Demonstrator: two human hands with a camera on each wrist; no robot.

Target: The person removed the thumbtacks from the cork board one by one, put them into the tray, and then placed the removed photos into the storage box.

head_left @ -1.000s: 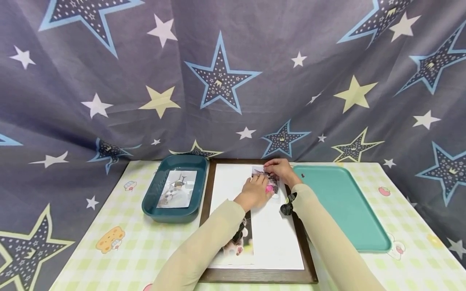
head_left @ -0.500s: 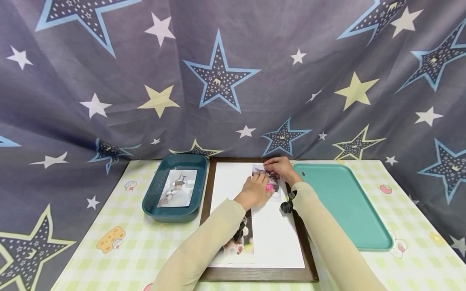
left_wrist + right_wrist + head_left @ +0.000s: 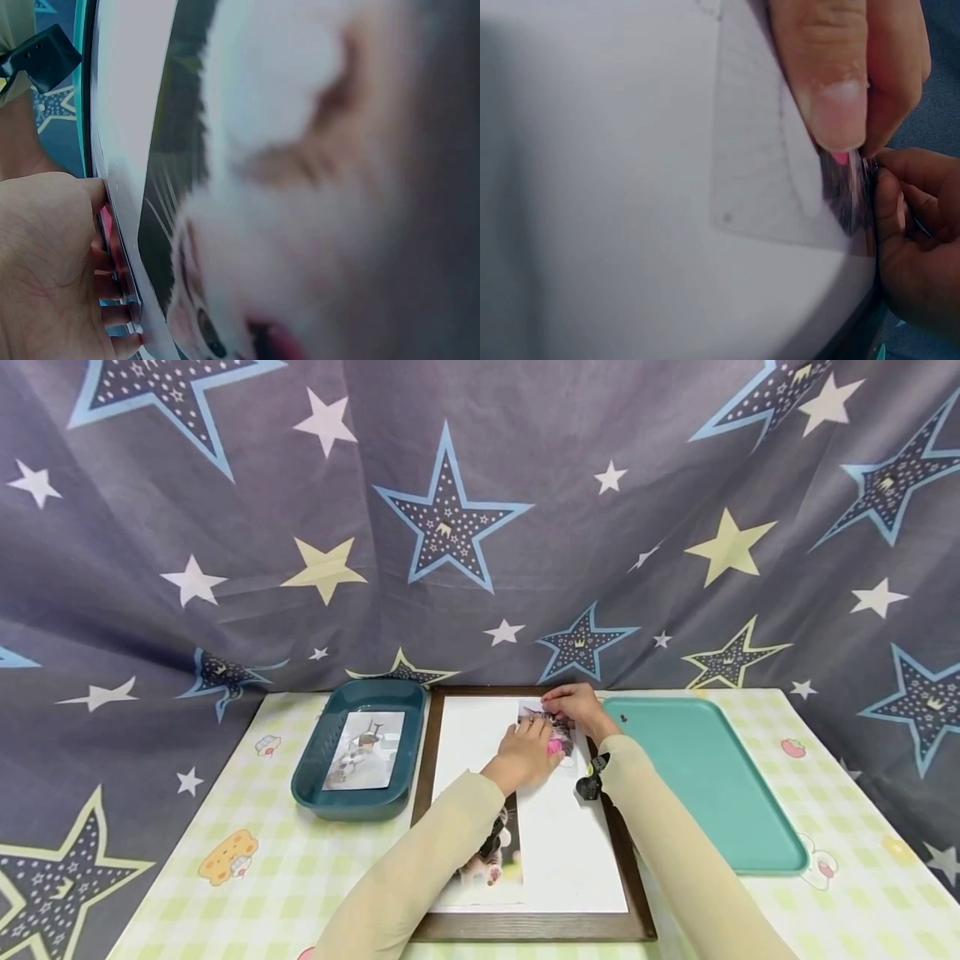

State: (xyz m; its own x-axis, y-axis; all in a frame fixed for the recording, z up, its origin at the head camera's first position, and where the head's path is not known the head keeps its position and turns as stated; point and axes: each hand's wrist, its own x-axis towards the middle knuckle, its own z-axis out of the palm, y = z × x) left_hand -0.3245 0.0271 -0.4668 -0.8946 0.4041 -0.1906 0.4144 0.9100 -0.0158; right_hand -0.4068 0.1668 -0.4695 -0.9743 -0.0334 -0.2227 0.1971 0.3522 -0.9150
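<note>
The left hand [image 3: 526, 753] lies spread on the kitten photo [image 3: 566, 743]; the right hand [image 3: 577, 706] curls at its top — whether pinching anything, I cannot tell.

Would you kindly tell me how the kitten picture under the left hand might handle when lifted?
The kitten picture looks like a thin sheet, so it would probably be light and rather bendy. Lying flat against the smooth-looking framed white board, it might slide if the left hand weren't resting on it.
</note>
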